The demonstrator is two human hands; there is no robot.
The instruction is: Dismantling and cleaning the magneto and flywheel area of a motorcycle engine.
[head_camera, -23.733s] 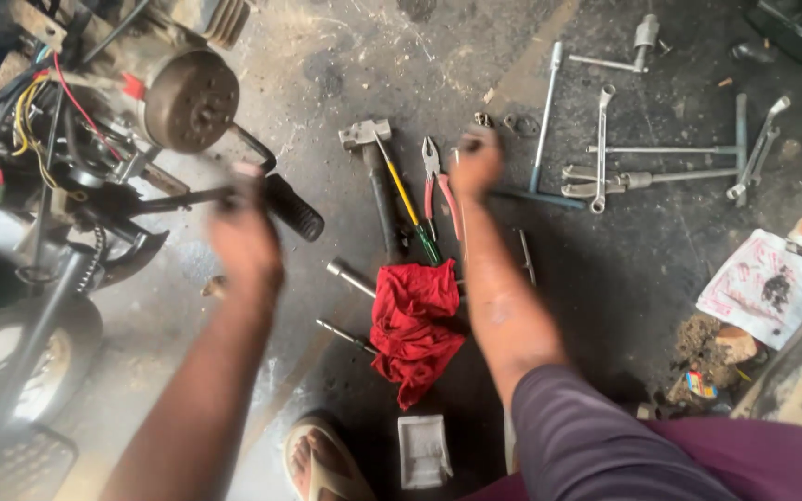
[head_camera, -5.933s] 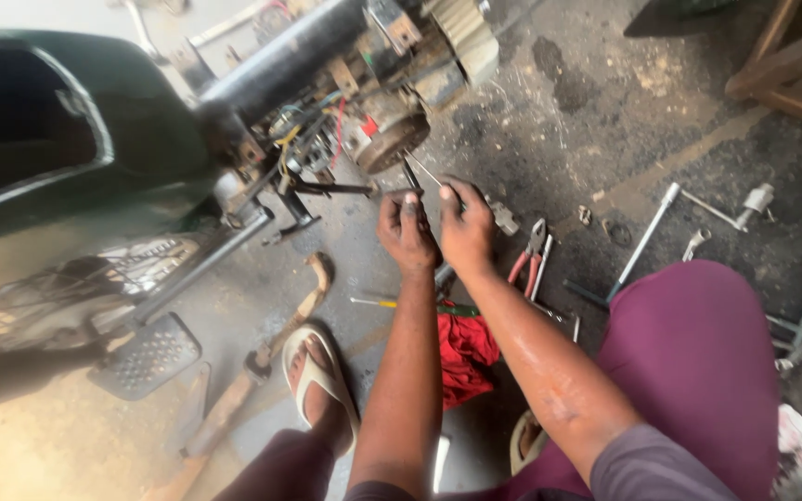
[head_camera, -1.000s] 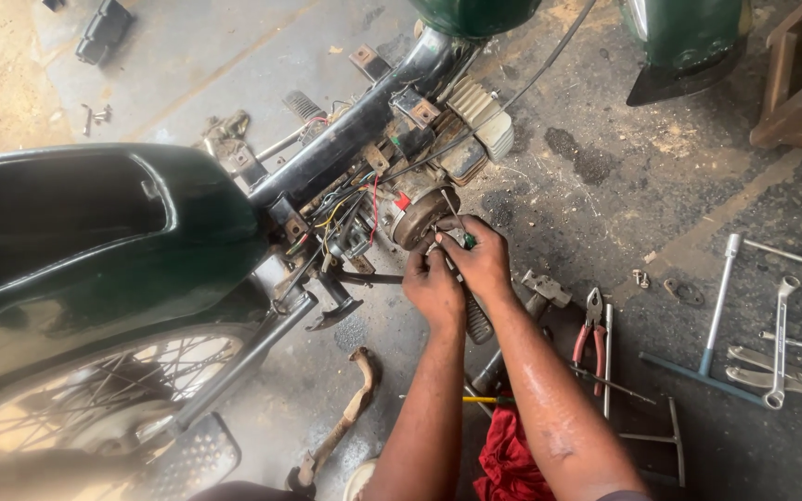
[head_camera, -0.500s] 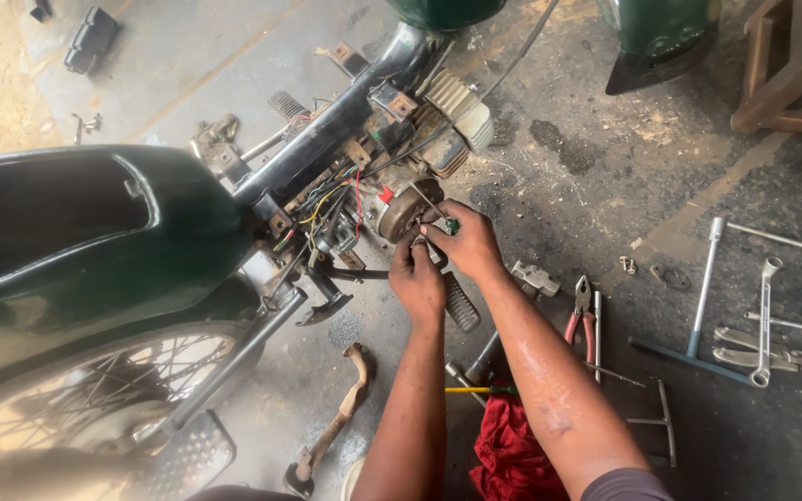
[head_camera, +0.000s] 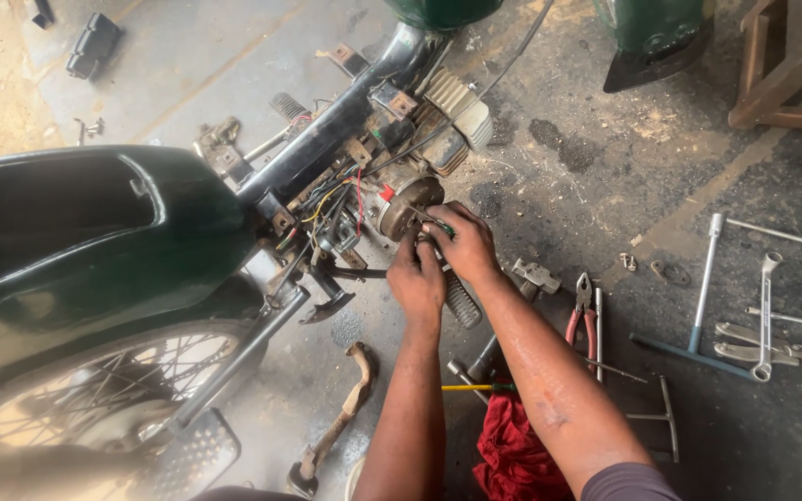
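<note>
A dark green motorcycle (head_camera: 76,241) stands stripped, its engine (head_camera: 415,121) and a bundle of coloured wires (head_camera: 331,199) exposed. Both my hands are at the round metal housing (head_camera: 407,199) on the engine's side. My right hand (head_camera: 464,243) is closed on a thin tool with a green handle (head_camera: 433,223), its tip at the housing. My left hand (head_camera: 417,276) sits just below, fingers curled against the housing's lower edge; whether it holds anything is hidden. A ribbed footpeg (head_camera: 462,301) lies under my hands.
A red rag (head_camera: 512,445), a yellow-handled screwdriver (head_camera: 475,387) and red-handled pliers (head_camera: 580,311) lie on the oily concrete floor by my right arm. Several spanners and socket wrenches (head_camera: 758,315) lie at the right. A kick lever (head_camera: 341,417) lies near the rear wheel (head_camera: 95,390). A wooden stool (head_camera: 791,65) stands top right.
My view has shifted a little, so the motorcycle sits lower and to the right. Both hands stay at the round housing, the right one working the thin tool there.
</note>
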